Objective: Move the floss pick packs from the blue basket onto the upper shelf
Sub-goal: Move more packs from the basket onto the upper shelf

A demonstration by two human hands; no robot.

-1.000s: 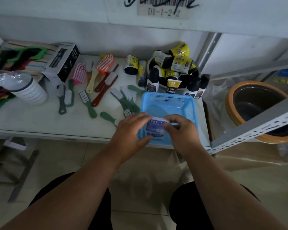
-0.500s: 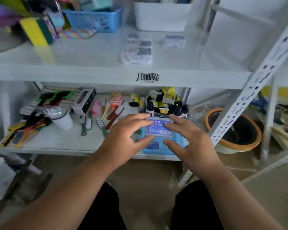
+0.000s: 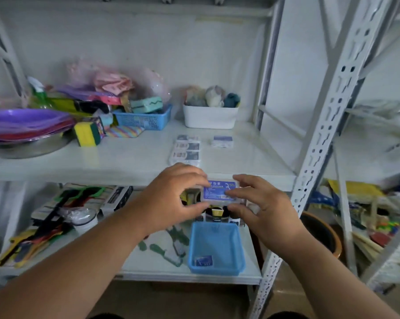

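Both hands, left hand (image 3: 171, 199) and right hand (image 3: 263, 210), pinch one floss pack (image 3: 219, 188) at the upper shelf (image 3: 125, 162) front edge; several packs (image 3: 187, 150) already shelved beyond, one pack (image 3: 203, 260) left in blue basket (image 3: 238, 247) below.

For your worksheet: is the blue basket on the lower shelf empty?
No. One pack lies in the basket.

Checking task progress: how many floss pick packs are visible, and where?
6. One held pack between left hand and right hand; one in the blue basket; three in a column and one apart on the upper shelf. Blur may hide stacked ones.
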